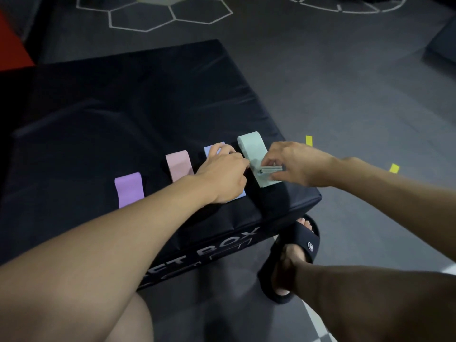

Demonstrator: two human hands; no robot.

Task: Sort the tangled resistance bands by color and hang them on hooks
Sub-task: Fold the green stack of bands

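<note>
Head view: four flat bands are laid in a row along the near edge of a black padded box (103,114), which serves as the counter. From left to right, a purple band (129,190), a pink band (179,166), a blue band (211,150) and a mint band (254,150) are seen, each apart from its neighbour. The pink band sits slightly farther back than the purple one, and the mint band farthest back and nearest the right corner.

The left hand (224,176) is placed over the blue band, covering most of it; its fingers are curled downward with the tips near the mint band's left edge. Whether anything is gripped by it cannot be told.

The right hand (298,164) is held over the near end of the mint band. Its grip is closed in a pinch on a small grey metal piece (270,169), apparently a clip or hook, which lies across the mint band; its exact form cannot be made out.

Partial white lettering reading "BOX" is printed on the box's front face. A foot in a black slide sandal (296,253) is seen on the grey floor (345,82) beside the box's right corner. Two yellow tape marks (309,140) are stuck to the floor beyond the right hand. White hexagon lines (170,13) are marked on the floor at the far side.
</note>
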